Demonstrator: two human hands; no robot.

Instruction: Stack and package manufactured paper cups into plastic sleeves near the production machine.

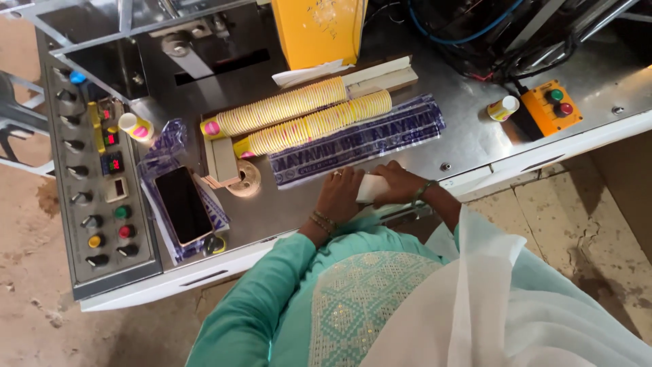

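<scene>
The person is standing at a metal machine table [468, 136] and is holding a small white stack of paper cups [373, 188] between both hands, close to the near edge of the table. The left hand [339, 196] is lying with bent fingers against the left end of this white stack, and a ring and bangles are showing on it. The right hand [401, 183] is closing around the right end of the stack, so both hands are gripping it together. Just beyond the hands, a flat blue printed plastic sleeve [360, 139] is lying on the table. Behind the sleeve, two long rows of nested yellow paper cups [299, 115] are lying on their sides, one beside the other. To the left, a dark phone [183, 205] is resting on another plastic wrapper, near a control panel [95, 197] with knobs and coloured buttons. Far on the right, an orange button box [551, 107] is sitting beside one single cup [503, 108].
</scene>
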